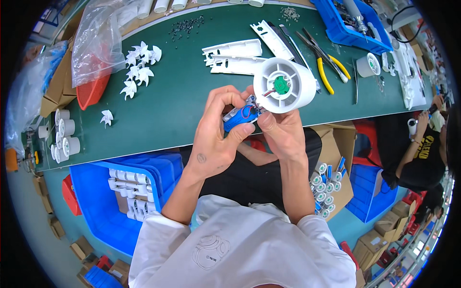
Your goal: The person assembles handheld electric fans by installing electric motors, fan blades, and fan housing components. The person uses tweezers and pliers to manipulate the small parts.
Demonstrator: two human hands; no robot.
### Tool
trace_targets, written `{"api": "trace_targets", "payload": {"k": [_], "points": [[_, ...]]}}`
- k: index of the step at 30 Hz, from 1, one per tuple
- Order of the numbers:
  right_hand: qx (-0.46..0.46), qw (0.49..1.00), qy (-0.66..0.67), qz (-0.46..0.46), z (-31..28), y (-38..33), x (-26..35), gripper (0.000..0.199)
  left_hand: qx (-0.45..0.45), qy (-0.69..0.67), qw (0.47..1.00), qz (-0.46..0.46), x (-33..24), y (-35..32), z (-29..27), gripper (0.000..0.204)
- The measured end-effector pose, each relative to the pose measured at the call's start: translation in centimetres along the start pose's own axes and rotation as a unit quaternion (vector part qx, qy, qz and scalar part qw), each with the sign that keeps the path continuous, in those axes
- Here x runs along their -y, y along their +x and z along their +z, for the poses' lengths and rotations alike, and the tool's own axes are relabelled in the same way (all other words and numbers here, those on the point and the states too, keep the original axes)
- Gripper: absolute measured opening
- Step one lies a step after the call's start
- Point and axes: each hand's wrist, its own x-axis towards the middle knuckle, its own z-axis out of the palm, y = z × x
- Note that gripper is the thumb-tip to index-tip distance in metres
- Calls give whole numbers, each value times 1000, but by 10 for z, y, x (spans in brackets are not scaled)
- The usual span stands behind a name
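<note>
My left hand (216,127) is closed round a blue wrapped battery pack (240,118), thumb on its near end. Red and dark wires run by the pack toward a white cylindrical fan housing (307,86). Inside the housing's spoked face sits a green round part (281,85) with wires leading from it. My right hand (287,137) grips the housing's lower side, with its thumb close to the pack; some of its fingers are hidden behind the housing. Just beyond lie white half-shell handles (235,49) and yellow-handled pliers (325,72).
White fan blades (139,72) and dark screws (185,28) lie on the green table (163,105). White cylinders (62,134) stand at left. Blue bins (96,201) and a carton of assemblies (343,192) flank my lap. A tool bin (336,31) stands far right; a co-worker (418,153) sits at right.
</note>
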Motion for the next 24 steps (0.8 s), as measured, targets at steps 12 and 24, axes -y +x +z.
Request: {"api": "trace_targets", "payload": {"k": [12,24], "points": [[1,999,-19,-25,2,3,-2,54,-103,214,963,128,0,-4,10,40],[6,1000,-8,-20,3,1,0,49,-85,276,949,123,-14,2,7,38]]}}
